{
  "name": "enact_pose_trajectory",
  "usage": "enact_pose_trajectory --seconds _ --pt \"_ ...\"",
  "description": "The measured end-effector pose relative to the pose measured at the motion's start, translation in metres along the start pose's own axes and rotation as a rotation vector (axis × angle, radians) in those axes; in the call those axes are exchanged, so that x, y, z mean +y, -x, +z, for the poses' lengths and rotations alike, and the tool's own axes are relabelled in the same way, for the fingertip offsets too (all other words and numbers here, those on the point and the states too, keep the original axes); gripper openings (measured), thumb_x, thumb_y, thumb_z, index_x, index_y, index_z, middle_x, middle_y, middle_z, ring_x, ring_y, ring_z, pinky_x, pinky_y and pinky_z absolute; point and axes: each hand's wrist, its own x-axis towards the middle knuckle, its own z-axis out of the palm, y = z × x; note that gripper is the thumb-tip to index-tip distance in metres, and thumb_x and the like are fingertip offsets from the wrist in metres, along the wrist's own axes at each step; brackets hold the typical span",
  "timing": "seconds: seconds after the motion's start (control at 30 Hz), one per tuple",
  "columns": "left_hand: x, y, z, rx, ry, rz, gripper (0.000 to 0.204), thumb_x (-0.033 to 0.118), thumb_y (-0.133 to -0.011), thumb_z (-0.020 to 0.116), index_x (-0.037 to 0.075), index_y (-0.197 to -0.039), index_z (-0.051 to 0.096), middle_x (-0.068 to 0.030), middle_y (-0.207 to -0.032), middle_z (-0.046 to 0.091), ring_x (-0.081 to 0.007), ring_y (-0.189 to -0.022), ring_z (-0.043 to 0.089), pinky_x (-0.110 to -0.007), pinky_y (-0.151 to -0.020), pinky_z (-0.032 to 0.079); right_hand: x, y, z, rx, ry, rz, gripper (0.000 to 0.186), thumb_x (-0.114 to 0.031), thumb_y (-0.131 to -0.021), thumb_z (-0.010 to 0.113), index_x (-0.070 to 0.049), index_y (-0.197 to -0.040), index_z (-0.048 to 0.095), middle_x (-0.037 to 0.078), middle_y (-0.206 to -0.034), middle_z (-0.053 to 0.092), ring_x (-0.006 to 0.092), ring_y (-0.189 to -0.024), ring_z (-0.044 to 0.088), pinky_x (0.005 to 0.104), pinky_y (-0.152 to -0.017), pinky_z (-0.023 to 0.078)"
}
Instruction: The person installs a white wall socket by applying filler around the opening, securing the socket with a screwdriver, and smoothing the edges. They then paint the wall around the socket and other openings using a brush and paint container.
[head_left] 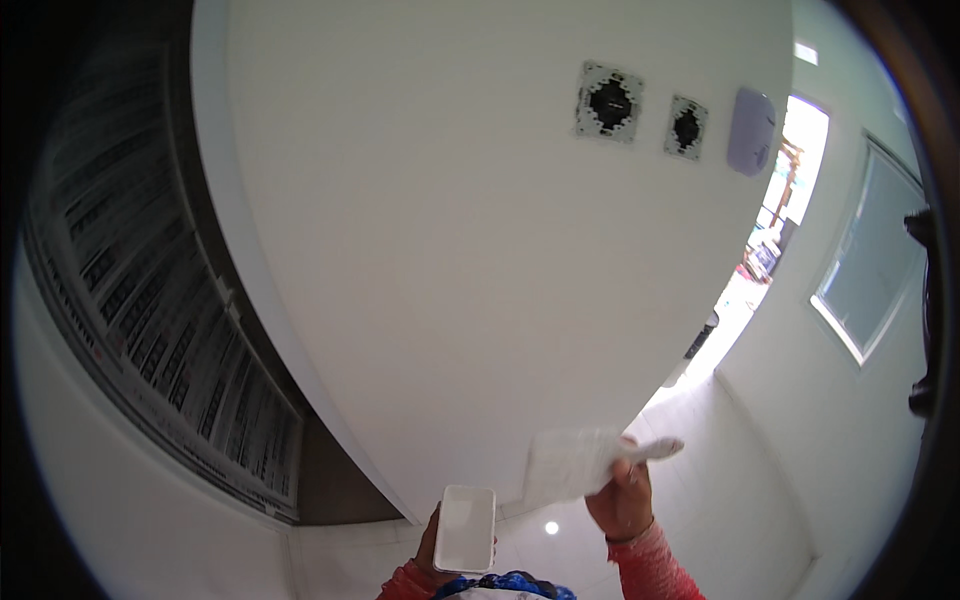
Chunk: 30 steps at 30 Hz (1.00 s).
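Observation:
In my right hand point(622, 502) is a wide, flat white paintbrush point(570, 466), its broad end towards the lower part of the white wall and its handle sticking out to the right. Motion smears the brush, so I cannot tell if it touches the wall. My left hand point(428, 548) grips a white rectangular tray point(466, 530) with rounded corners. The inside of the tray looks white. Most of the left fingers are hidden behind it. Both sleeves are red.
The white wall point(450, 250) carries two switch frames point(609, 103) and a pale purple rounded cover point(750, 132). On the left stands a dark door point(160, 260) covered with printed film. To the right are a bright doorway point(800, 160) and a window point(872, 250). Glossy pale floor point(720, 480) lies below.

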Motion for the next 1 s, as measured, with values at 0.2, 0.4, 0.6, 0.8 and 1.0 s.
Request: enact_pose_trajectory --seconds 0.2,0.4,0.6,0.8,1.0 --pt "0.052 0.000 -0.007 0.113 -0.161 -0.038 0.088 0.075 -0.092 0.039 -0.002 -0.133 0.052 -0.0223 -0.099 0.067 -0.0362 -0.083 0.068 -0.051 -0.076 0.058 -0.049 -0.076 0.063 0.011 0.107 -0.461 0.044 -0.010 -0.095 0.065 -0.004 -0.135 0.046 0.012 -0.123 0.062 0.0246 -0.111 0.064 0.0425 -0.096 0.056" --pt "0.072 0.003 -0.008 0.051 -0.117 -0.048 0.087 0.073 -0.093 0.037 -0.002 -0.133 0.053 -0.0228 -0.098 0.067 -0.0368 -0.084 0.068 -0.053 -0.076 0.057 -0.128 -0.140 0.103 0.063 0.540 -1.190 0.035 -0.014 -0.095 0.065 0.004 -0.123 0.057 0.008 -0.107 0.064 0.0150 -0.099 0.062 0.0317 -0.093 0.049" --pt "0.057 -0.011 0.001 0.058 -0.003 -0.007 0.087 0.071 -0.093 0.039 -0.004 -0.133 0.054 -0.0240 -0.097 0.066 -0.0391 -0.084 0.067 -0.054 -0.074 0.056 -0.179 -0.210 0.118 0.129 0.662 -1.350 0.026 -0.015 -0.095 0.069 0.003 -0.114 0.066 0.003 -0.098 0.067 0.0081 -0.090 0.059 0.0250 -0.083 0.047" --pt "0.034 -0.033 0.016 0.075 0.067 0.033 0.088 0.073 -0.092 0.041 -0.004 -0.133 0.054 -0.0252 -0.097 0.066 -0.0405 -0.084 0.067 -0.055 -0.076 0.055 -0.192 -0.244 0.123 0.160 0.835 -1.429 0.025 -0.013 -0.094 0.072 0.000 -0.115 0.067 0.002 -0.092 0.069 0.0060 -0.079 0.059 0.0218 -0.072 0.047" --pt "0.032 -0.050 0.021 0.065 0.063 0.068 0.088 0.073 -0.091 0.042 -0.004 -0.131 0.055 -0.0258 -0.097 0.066 -0.0415 -0.085 0.067 -0.057 -0.077 0.055 -0.196 -0.261 0.130 0.188 0.912 -1.510 0.032 -0.021 -0.092 0.074 0.001 -0.113 0.069 0.005 -0.094 0.071 0.0107 -0.087 0.064 0.0257 -0.077 0.050"
